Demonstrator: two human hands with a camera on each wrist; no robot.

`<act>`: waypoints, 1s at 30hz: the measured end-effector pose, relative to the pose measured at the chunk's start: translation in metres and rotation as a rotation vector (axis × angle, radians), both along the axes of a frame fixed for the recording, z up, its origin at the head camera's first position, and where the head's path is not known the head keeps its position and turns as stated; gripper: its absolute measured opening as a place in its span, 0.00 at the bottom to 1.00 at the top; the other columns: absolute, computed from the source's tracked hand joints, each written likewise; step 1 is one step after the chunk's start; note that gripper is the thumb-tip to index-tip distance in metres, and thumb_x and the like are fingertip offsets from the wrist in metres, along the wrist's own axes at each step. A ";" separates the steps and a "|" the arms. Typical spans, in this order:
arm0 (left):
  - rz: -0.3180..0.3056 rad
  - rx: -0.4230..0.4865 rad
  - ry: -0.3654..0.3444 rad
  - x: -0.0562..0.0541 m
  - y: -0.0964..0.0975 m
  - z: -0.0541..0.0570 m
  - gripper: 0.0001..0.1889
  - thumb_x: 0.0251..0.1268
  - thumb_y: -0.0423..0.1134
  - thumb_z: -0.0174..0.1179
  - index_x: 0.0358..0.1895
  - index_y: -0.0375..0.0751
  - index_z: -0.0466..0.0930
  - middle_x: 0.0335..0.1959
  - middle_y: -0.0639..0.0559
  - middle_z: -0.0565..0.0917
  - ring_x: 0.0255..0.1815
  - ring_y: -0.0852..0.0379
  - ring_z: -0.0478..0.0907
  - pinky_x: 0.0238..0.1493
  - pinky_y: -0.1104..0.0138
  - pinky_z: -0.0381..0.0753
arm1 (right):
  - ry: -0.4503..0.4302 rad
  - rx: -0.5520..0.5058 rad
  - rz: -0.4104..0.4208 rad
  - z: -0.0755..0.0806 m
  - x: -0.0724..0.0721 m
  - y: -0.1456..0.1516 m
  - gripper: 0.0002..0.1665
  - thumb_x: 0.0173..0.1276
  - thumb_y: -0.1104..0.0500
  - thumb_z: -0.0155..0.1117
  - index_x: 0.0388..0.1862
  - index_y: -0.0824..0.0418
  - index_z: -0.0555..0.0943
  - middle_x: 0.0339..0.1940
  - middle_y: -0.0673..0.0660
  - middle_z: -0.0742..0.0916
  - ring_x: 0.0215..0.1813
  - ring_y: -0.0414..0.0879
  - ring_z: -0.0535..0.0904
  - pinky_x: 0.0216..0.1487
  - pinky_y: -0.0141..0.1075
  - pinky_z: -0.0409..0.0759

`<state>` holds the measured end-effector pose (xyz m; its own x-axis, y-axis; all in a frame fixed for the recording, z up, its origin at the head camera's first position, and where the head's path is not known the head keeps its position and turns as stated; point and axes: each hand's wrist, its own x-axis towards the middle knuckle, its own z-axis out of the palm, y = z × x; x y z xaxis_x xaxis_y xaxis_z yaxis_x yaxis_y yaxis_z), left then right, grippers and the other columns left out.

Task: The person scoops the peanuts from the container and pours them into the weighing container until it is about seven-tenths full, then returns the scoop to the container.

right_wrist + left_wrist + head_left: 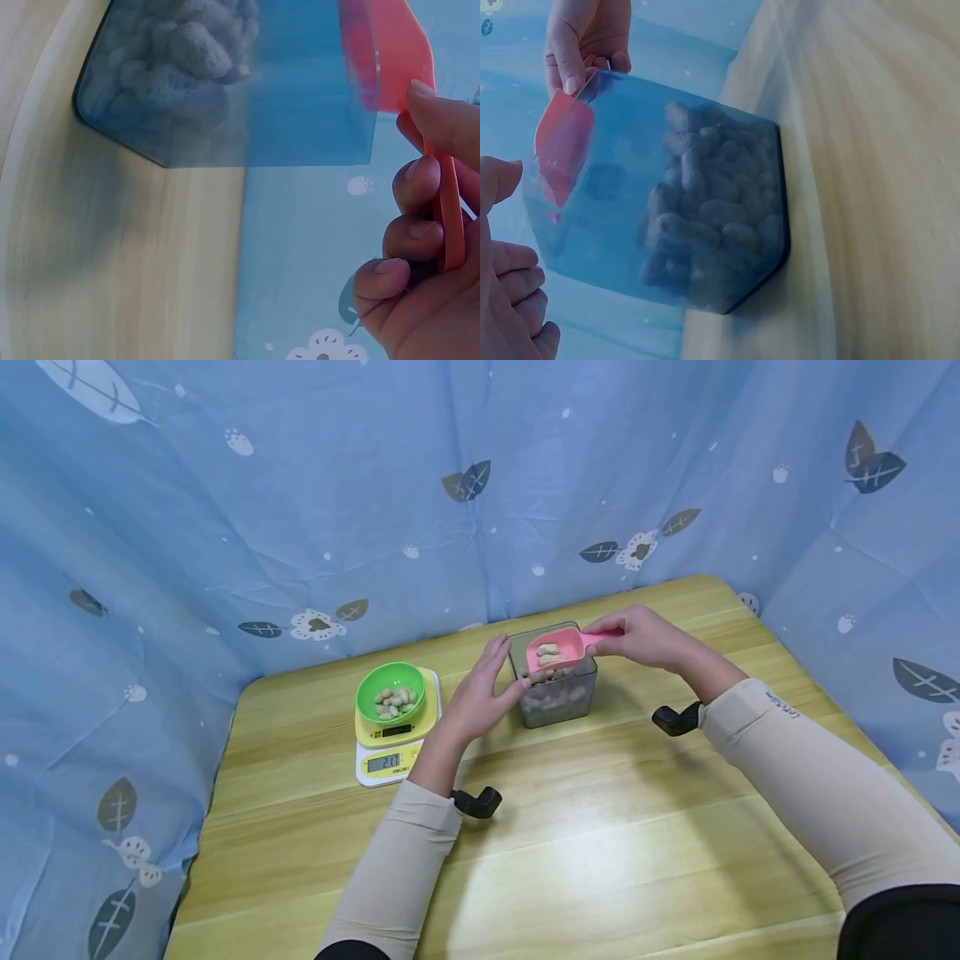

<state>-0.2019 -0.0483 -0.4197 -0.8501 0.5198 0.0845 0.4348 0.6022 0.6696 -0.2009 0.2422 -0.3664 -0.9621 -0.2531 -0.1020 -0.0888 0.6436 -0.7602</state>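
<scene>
My right hand (643, 635) grips the handle of a pink scoop (576, 643), thumb on top and fingers curled round it. Several peanuts (550, 654) lie in the scoop, which is at the mouth of a clear grey container (557, 713). Through the container wall, more peanuts (724, 191) show, filling its lower part. To the container's left is my left hand (474, 700), fingers extended and thumb toward the near rim; whether it touches I cannot tell. In the left wrist view, the left hand (510, 292) has loosely bent fingers with nothing in them.
Left of the container, a green bowl (363, 697) holding several peanuts stands on a yellow and white kitchen scale (411, 753) whose display reads about 217. The wooden table (577, 852) meets a blue patterned curtain (390, 493) at its back and sides.
</scene>
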 end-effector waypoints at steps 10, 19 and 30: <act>0.076 -0.013 0.047 0.005 -0.040 0.013 0.41 0.72 0.62 0.49 0.80 0.54 0.44 0.80 0.68 0.39 0.81 0.61 0.38 0.78 0.49 0.49 | 0.005 -0.020 -0.025 0.008 -0.006 -0.020 0.27 0.67 0.47 0.67 0.61 0.57 0.82 0.58 0.59 0.85 0.54 0.51 0.78 0.53 0.45 0.76; 0.210 -0.043 0.060 0.011 -0.106 0.013 0.42 0.70 0.65 0.48 0.80 0.57 0.42 0.80 0.68 0.38 0.82 0.56 0.39 0.77 0.45 0.51 | 0.051 -0.112 -0.021 0.024 -0.005 -0.082 0.25 0.68 0.50 0.66 0.62 0.56 0.81 0.58 0.57 0.85 0.51 0.48 0.79 0.49 0.41 0.78; 0.344 -0.130 0.026 0.021 -0.166 0.003 0.42 0.72 0.60 0.50 0.81 0.52 0.39 0.81 0.59 0.37 0.82 0.51 0.37 0.77 0.42 0.47 | 0.085 -0.105 0.043 0.026 -0.003 -0.168 0.21 0.67 0.53 0.66 0.59 0.55 0.83 0.57 0.54 0.85 0.50 0.47 0.79 0.51 0.41 0.79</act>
<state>-0.1810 -0.2145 -0.4170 -0.9754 0.2120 0.0607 0.2082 0.7951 0.5696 -0.2038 0.0743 -0.3404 -0.9542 -0.2990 0.0090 -0.1815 0.5548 -0.8119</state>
